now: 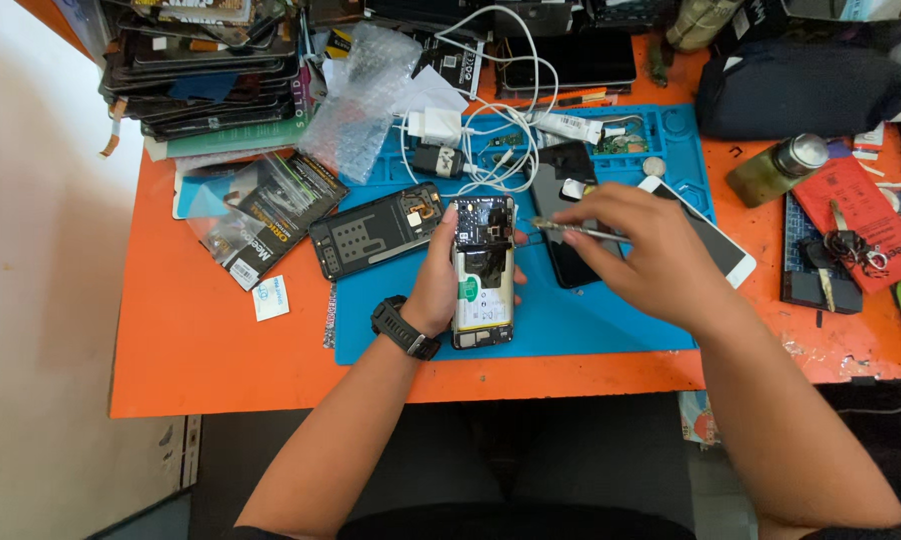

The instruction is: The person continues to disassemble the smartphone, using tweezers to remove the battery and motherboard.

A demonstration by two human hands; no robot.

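My left hand (439, 280), with a black watch on its wrist, grips an opened phone (484, 270) by its left edge; the phone's circuit board and pale battery face up over the blue work mat (591, 320). My right hand (636, 240) holds metal tweezers (571, 231) whose tips point left at the phone's upper right edge. A black back cover (376, 230) lies just left of the phone. A dark phone (561, 195) and a white phone (706, 235) lie on the mat, partly under my right hand.
An orange table (221, 340) carries the mat. A stack of phone screens (206, 65) sits at the back left, bubble wrap (366, 95) and white chargers with cables (471, 130) behind the phone, a dark pouch (801, 90), a green bottle (776, 168) and a red packet (866, 215) at right.
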